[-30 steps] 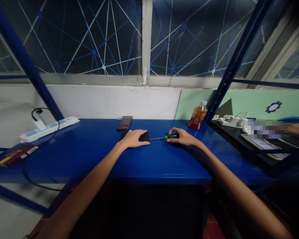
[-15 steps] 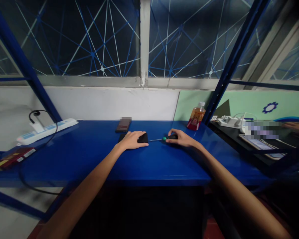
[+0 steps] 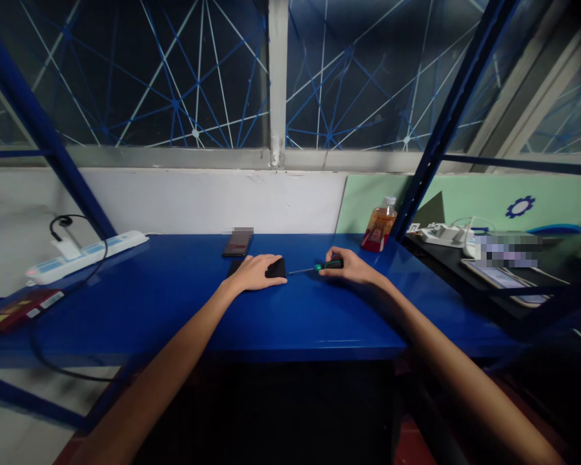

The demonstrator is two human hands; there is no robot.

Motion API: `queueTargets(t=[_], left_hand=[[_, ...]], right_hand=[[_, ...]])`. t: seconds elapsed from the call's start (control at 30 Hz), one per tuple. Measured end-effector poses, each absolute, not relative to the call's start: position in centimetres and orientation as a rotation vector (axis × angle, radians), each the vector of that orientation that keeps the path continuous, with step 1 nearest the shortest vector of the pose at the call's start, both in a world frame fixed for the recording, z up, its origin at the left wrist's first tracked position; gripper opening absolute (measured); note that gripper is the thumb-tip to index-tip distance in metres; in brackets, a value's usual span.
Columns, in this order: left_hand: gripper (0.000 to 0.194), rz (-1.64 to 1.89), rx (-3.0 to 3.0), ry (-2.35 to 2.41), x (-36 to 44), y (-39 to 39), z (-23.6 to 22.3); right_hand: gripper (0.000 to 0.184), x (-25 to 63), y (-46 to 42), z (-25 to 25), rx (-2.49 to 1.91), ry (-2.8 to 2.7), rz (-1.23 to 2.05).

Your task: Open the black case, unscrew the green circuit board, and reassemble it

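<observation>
Black cable (image 3: 68, 373): near left, dangling past the table's edge; if my left forearm catches it, the plug could be tugged.
Blue table (image 3: 281, 320): glossy; a light item might slide under a sideways push.
Left hand (image 3: 256, 274): closed over the black item (image 3: 276, 267), thumb at its near side, holding it on the table. A loose hold could let it turn.
Screwdriver (image 3: 335, 265): roughly level, green-and-black handle right, tip pointing left, just beside the black item's right end; contact, I cannot tell. A slip leftward could scratch that item or jab my thumb.
Right hand (image 3: 352, 267): handle pinched between fingers and thumb; uneven pressure could skew the shaft.
Phone (image 3: 239, 243): far side, beyond my left hand; a shove from the black item could knock it.
Bottle (image 3: 379, 226): far right, upright, capped; an outward elbow or hand swing could topple it.
</observation>
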State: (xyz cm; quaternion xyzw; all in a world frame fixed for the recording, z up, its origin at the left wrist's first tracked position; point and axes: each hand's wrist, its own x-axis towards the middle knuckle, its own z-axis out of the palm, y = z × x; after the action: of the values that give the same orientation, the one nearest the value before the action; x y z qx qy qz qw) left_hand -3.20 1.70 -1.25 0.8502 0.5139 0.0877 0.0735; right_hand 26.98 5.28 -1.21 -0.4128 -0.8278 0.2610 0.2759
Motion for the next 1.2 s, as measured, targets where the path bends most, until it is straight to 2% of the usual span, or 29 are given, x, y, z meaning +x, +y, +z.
queueTargets(t=[0.13, 0.3, 0.4, 0.57, 0.77, 0.87, 1.03, 1.2], left_hand=[[0.086, 0.265, 2.56, 1.549, -3.26, 1.77, -1.38], [0.084, 0.285, 2.567, 1.557, -3.39, 1.79, -1.56], [0.084, 0.296, 2.575, 1.551, -3.43, 1.85, -1.63], [0.083, 0.301, 2.586, 1.537, -3.54, 1.92, -1.7], [0.083, 0.297, 2.568, 1.545, -3.52, 1.79, -1.66], [0.083, 0.293, 2.571, 1.543, -3.4, 1.73, -1.53], [0.082, 0.304, 2.579, 1.535, -3.3, 1.7, -1.39], [0.083, 0.289, 2.575, 1.552, -3.32, 1.7, -1.46]], right_hand=[[0.041, 27.21, 5.3, -1.15, -1.144, -2.263, 0.817], [0.053, 26.93, 5.14, -1.21, -1.187, -2.352, 0.643], [0.042, 26.88, 5.27, -1.5, -1.16, -2.31, 0.712], [0.042, 27.29, 5.43, -1.45, -1.162, -2.287, 0.865], [0.048, 26.95, 4.93, -0.96, -1.157, -2.387, 0.641], [0.04, 26.97, 5.03, -1.19, -1.155, -2.349, 0.666], [0.04, 27.41, 5.32, -1.32, -1.15, -2.321, 0.797], [0.046, 27.12, 5.06, -1.03, -1.201, -2.364, 0.591]])
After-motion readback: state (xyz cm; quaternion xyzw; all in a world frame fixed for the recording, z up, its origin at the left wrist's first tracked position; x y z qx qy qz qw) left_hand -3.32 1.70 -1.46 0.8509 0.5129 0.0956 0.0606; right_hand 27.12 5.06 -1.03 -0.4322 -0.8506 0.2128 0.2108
